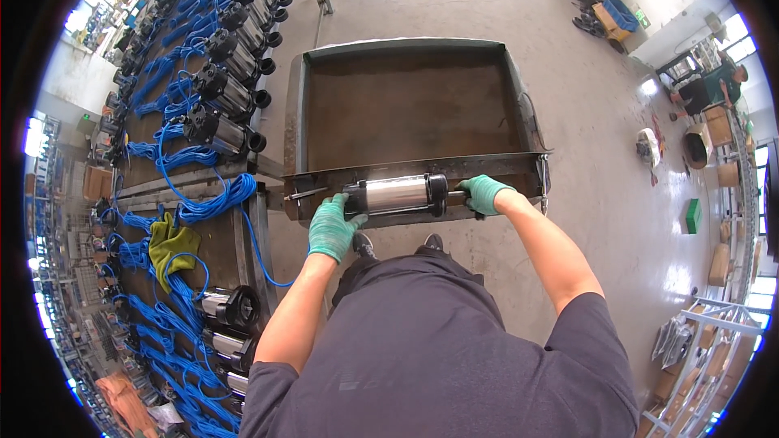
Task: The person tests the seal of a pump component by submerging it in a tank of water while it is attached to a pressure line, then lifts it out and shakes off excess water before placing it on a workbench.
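Observation:
A submersible pump (398, 194), with a shiny steel barrel and black ends, lies sideways across the near ledge of a metal water tank (299, 113). My left hand (331, 227), in a green knitted glove, grips its left black end, fingers on top and thumb on the near side. At the pump's other end, my right hand (485, 195), gloved alike, is closed round a short dark pipe-like piece (458, 197) that meets the black end. The fingers hide most of that piece. Brownish water (414, 101) fills the tank beyond the ledge.
On the left, a long bench carries rows of similar pumps (223, 89) with coiled blue cables (215, 199). A yellow-green cloth (172, 250) lies among them. A blue cable hangs off the bench edge near my left arm. Far right, a person (718, 89) is beside shelves with boxes.

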Tool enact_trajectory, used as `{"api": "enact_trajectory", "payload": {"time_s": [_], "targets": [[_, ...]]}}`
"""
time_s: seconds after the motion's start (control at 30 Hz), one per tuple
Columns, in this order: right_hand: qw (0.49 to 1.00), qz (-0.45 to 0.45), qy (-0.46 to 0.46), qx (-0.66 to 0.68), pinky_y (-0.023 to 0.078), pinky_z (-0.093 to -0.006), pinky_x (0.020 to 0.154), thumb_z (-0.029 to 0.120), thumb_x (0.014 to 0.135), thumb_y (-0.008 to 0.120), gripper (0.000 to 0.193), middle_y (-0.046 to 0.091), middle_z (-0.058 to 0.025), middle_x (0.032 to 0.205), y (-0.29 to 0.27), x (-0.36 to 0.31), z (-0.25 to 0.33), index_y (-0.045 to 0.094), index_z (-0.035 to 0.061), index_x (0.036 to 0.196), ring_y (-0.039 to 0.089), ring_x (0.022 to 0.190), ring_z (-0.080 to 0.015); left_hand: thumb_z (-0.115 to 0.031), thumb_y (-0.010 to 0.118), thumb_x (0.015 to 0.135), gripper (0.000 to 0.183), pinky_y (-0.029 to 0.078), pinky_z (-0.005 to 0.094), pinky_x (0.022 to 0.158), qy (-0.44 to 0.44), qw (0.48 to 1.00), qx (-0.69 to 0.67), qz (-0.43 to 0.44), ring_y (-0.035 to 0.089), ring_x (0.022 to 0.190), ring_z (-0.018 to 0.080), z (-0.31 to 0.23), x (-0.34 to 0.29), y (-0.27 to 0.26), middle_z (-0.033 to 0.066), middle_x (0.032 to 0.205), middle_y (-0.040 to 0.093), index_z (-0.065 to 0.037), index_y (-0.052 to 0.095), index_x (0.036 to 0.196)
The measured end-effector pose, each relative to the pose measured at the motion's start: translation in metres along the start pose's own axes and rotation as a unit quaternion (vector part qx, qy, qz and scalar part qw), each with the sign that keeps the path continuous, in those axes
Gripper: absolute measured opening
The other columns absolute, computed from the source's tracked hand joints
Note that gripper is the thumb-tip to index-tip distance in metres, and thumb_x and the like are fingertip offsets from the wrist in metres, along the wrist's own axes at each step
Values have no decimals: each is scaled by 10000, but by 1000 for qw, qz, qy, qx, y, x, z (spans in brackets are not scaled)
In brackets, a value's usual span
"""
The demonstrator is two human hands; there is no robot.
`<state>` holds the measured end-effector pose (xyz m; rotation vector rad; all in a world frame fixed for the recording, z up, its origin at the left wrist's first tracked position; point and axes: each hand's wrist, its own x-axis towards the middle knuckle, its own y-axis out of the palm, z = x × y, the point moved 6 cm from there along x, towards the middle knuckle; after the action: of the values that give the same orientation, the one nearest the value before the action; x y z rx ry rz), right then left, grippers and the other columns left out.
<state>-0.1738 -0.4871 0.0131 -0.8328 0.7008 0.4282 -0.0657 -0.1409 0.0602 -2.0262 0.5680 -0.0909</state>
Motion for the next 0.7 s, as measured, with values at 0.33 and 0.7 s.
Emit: {"api": "enact_trajectory", "payload": {"time_s": [0.33,0.7], "targets": [[861,-101,8,498,518,-288,616,192,1021,659,394,753,-37,1018,19,-4,-27,666,66,1394,606,708,-103,-271,878,859,653,523,469,1063,3,999,-48,-6,644,1209,420,5,-8,-1,234,1321,646,-14,610,1397],[697,-321,-12,641,524,-318,564,262,1042,657,265,704,-52,754,19,-17,-84,754,41,931,632,603,-159,-411,646,1071,385,524,347,625,-263,919,-289,60,656,727,177,185,-50,41,76,944,738,-44,663,1186]]}}
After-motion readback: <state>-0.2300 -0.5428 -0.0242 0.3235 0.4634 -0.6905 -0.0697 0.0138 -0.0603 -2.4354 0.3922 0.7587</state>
